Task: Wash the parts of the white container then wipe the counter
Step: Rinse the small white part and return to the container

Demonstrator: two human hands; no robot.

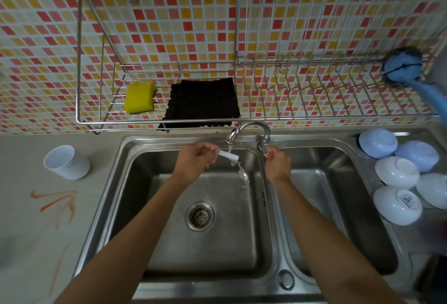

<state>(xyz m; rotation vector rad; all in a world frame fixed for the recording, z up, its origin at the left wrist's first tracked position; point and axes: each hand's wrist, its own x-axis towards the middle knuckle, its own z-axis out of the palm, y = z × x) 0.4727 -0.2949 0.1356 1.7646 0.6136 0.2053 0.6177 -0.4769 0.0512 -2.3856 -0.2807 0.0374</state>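
Now we pinch a small white tube (229,155) in our left hand (197,158) — its long axis pointing right, tip under the tap (244,129) stream — while our right hand (277,161) grips the tap handle. The white cup (66,162) waits on the desk (29,207), well left.

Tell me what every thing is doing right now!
Tap: running.
White tube: under the water, pinched by left hand.
Right hand: holding the tap handle.
White cup: upright on counter, empty.
Bowls: upside down.
Counter: smeared orange.
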